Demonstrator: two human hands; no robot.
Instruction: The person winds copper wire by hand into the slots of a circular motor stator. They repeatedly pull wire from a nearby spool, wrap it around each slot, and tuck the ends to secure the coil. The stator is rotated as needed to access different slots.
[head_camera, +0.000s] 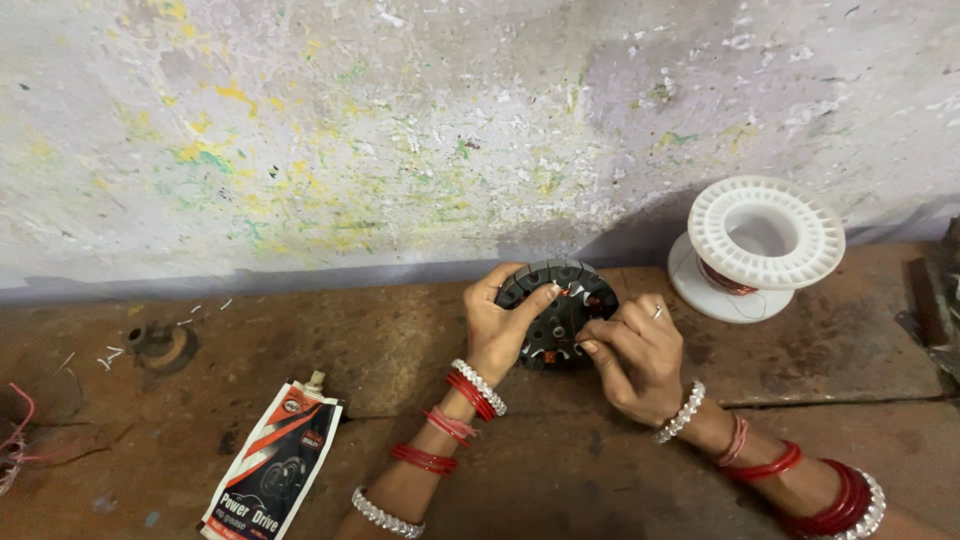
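A round black motor stator (556, 300) with copper-coloured windings is held tilted above the brown work surface. My left hand (495, 325) grips its left rim, thumb across the face. Over the lower right part of the stator, my right hand (632, 352) has its fingers pinched together on the windings. Both wrists carry red and white bangles.
A white plastic spool (762, 240) with thin copper wire stands at the right, near the wall. A squeezed tube of adhesive (272, 462) lies at lower left. A small round metal part (160, 345) and scattered bits sit at far left. A paint-flecked wall (400, 130) closes the back.
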